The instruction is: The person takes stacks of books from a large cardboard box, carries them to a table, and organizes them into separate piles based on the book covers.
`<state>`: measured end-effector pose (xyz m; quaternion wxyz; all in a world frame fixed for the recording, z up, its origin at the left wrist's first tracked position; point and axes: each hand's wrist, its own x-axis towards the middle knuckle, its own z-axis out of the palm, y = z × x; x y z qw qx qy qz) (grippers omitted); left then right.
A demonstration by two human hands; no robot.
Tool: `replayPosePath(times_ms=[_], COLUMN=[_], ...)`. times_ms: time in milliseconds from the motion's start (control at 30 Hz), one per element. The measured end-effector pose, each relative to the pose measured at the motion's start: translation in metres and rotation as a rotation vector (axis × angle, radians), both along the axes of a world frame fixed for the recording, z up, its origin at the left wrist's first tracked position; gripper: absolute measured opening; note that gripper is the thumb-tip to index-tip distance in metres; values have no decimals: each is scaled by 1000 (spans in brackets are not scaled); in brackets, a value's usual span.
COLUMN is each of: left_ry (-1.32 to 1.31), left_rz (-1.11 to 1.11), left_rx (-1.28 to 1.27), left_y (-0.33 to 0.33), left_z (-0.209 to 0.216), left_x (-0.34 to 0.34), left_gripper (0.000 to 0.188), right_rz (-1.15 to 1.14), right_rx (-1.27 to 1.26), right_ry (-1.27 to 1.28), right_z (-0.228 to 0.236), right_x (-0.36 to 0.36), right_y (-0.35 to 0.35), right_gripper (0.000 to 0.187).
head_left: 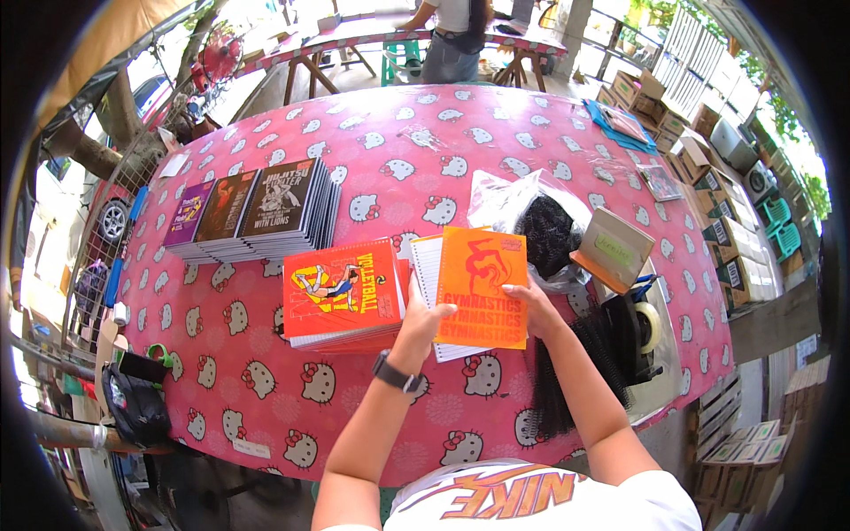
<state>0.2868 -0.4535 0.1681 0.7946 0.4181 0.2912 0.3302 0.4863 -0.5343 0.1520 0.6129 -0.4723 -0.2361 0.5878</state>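
Orange notebook cover and white ruled pages are held up over the pink table, the pages poking out at left and below. The work looks partway: red notebooks and darker notebooks stand stacked to the left, while this set seems not yet squared up; whether it is bound I cannot tell. Black coils lie beside the right forearm. The left hand closes narrowly on the left side, thumb in front; the right hand pinches the right edge. Fingers behind are hidden.
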Motion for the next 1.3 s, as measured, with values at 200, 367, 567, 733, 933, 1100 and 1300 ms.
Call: replayPosePath(times_ms=[200,367,567,733,933,1100,1300], left_ry=[402,349,217,212,33,38,-292], left_rz=[148,230,258,-194,-912,-1047,-1480], left_rx=[610,718,450,449,766,886,1117], left_y=[-10,-32,-128,-231,-378,-522,-711], left_z=[-9,18,23,7,22,11,38], left_x=[-5,-12,-65,-29,87,178,263], left_gripper=[85,83,54,30,28,26,30], right_rz=[195,-116,-450,-283,-429,-667,-1067], right_rx=[80,-54,92,-5,-164,-431,-713], right_ry=[-435,-363,-433,-593,-1011,-1195,-893], right_z=[30,7,1,4,25,20,17], right_x=[-6,-5,-39,-60,-9,15,20], right_y=[23,11,-127,-254,-445,-658,-844], right_gripper=[70,73,39,17,19,21,21])
